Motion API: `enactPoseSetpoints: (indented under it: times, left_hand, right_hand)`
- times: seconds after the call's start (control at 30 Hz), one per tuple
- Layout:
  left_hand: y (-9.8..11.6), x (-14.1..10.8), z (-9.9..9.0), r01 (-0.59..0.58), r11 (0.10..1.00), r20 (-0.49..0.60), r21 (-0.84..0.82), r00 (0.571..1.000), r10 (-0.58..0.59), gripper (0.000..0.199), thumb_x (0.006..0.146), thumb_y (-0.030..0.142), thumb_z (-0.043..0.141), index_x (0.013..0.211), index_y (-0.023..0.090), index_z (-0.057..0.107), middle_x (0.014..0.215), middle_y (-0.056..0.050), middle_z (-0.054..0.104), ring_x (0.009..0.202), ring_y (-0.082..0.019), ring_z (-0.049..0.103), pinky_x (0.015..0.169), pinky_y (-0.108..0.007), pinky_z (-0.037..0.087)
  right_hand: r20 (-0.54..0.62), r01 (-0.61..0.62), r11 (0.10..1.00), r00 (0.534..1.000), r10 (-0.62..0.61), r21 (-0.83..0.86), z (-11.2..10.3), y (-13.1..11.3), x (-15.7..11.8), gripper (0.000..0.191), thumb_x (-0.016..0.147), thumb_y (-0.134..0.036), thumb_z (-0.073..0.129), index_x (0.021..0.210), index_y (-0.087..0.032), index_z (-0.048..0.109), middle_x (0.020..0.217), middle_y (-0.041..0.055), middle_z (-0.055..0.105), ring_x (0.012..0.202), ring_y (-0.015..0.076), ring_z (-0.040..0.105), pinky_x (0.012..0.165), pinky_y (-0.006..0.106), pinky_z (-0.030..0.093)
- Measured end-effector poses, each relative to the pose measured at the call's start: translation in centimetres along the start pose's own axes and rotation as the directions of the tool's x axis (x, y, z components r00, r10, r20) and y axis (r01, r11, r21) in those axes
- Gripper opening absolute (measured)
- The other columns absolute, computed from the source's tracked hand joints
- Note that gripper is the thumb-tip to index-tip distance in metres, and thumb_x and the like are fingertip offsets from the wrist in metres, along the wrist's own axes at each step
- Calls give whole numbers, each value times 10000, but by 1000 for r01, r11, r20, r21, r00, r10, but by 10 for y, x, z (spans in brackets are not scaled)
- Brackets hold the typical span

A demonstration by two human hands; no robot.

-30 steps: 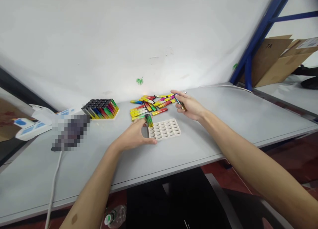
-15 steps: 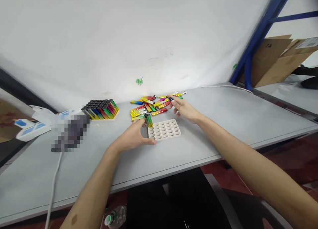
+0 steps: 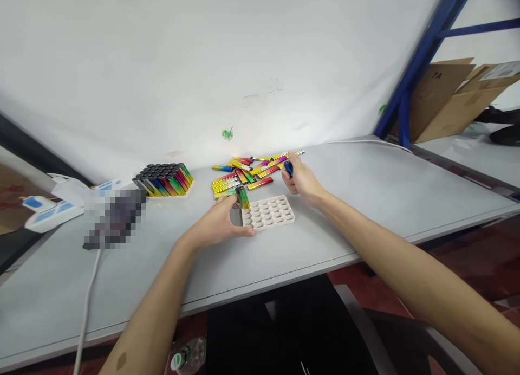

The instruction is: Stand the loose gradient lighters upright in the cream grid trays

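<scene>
A cream tray point(image 3: 273, 215) with rows of slots lies flat in front of me. One green-and-yellow lighter point(image 3: 243, 198) stands upright in its far left corner. My left hand point(image 3: 221, 220) grips the tray's left side, thumb at the near corner and fingers at the far one, close by that lighter. Raised beyond the tray's right end, my right hand point(image 3: 301, 179) is closed around a blue lighter point(image 3: 288, 168), mostly covered by the fingers. Next to it, a loose pile of shiny multicoloured lighters point(image 3: 260, 170) lies behind the tray.
At left stands a block of upright lighters point(image 3: 166, 180) in a pale holder. Beside it are a blurred dark object point(image 3: 117, 218), a white power strip point(image 3: 52, 212) and a cable point(image 3: 92, 288). The wall point(image 3: 252, 66) rises behind; cardboard boxes point(image 3: 447, 101) sit at right.
My right hand has drawn slightly right, away from the pile, with the blue lighter now tilted up in its grip. My left hand and the tray stay put.
</scene>
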State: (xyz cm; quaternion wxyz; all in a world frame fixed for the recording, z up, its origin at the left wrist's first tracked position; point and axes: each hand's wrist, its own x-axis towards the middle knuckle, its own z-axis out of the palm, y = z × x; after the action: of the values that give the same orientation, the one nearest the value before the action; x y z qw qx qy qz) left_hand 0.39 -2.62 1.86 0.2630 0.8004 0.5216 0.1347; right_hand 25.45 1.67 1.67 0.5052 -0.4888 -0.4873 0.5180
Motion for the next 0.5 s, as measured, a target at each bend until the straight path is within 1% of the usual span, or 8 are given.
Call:
enactPoseSetpoints:
  times: [0.17,0.3,0.4,0.5]
  left_hand:
    - [-1,0,1,-11,1000,1,-3,1000,11,826,627,696,797,1251,214,552,1249,-115,598,1186,-339,563,994,-456,469]
    - [-1,0,1,-21,1000,2,-9,1000,21,857,631,692,797,1290,212,535,1259,-120,597,1186,-343,561,1003,-469,463]
    - [-1,0,1,-13,1000,-3,-8,1000,13,857,615,696,804,1275,213,547,1257,-119,601,1182,-346,560,992,-461,470]
    - [-2,1,2,-14,1000,-8,-3,1000,14,843,612,698,803,1256,214,554,1244,-117,602,1158,-341,566,976,-458,476]
  right_hand:
    - [122,-1,993,992,-13,116,3,-2,-3,463,964,-524,357,606,-233,316,504,-74,192,428,78,102,401,231,93]
    - [158,-45,988,987,21,148,5,-7,-8,396,954,-451,347,624,-233,322,505,-83,175,429,79,84,395,215,96]
    - [156,-68,984,987,42,167,6,-8,-10,408,971,-464,334,635,-233,327,511,-86,170,429,79,79,394,208,101]
    - [167,-101,975,984,68,198,6,-7,-10,479,976,-582,356,647,-235,331,515,-91,168,434,80,71,388,210,95]
